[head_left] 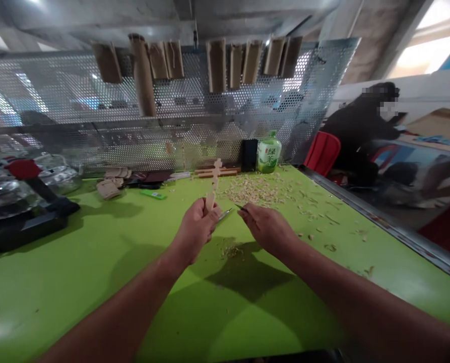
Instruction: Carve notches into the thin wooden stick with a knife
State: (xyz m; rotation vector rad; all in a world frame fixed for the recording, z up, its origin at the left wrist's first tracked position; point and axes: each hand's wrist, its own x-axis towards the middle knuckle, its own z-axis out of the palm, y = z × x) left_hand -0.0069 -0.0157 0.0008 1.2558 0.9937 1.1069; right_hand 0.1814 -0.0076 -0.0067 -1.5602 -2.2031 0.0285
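Note:
Above the middle of the green table, my left hand (pixel 200 224) is closed around the lower end of a pale wood carving (pixel 216 174). The carving stands upright, with a notched, stepped outline. A slim metal blade (pixel 225 215) sticks out beside the left fingers; whether the hand holds it or it lies behind, I cannot tell. Just to the right, my right hand (pixel 266 224) pinches a small carving knife (pixel 241 207), its thin dark tip pointing left toward the carving. The tip is apart from the wood. Most of its handle is hidden in the fingers.
Wood shavings (pixel 258 189) cover the table's (pixel 96 282) back right. Along the back stand a green-labelled bottle (pixel 269 154) and a black box (pixel 249 155). A black-and-red tool (pixel 31 217) lies left. Tubes hang on the perforated screen (pixel 187 106). A person (pixel 357 126) sits beyond at right.

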